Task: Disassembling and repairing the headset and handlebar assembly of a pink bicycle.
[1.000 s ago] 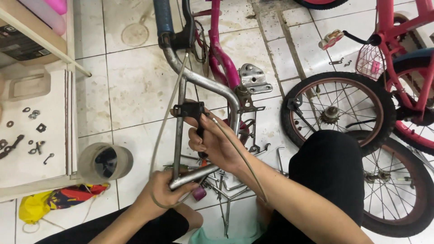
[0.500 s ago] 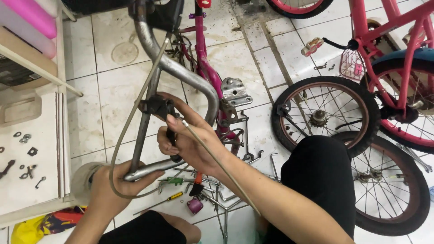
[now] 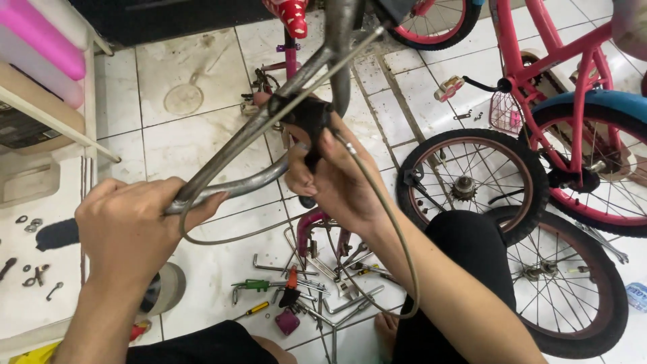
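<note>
Two hands [image 3: 128, 226] [image 3: 330, 178] gripping handlebar [image 3: 236, 185] and brake lever [image 3: 310, 121], scattered tools [image 3: 296, 286] and wheels [image 3: 472, 185] below.

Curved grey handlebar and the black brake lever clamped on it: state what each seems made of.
Curved grey handlebar: looks like bare metal tube, dull and scuffed with a faint sheen. Black brake lever: matte black, probably plastic or painted metal; its look leaves that open.

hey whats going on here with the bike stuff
A person sits on a tiled floor holding up a metal bicycle handlebar. The left hand grips one end of the bar; the right hand is closed around a black brake lever clamped on it, with a grey cable looping down. Hand tools lie scattered below, and two loose wheels and a pink bike are to the right.
</note>
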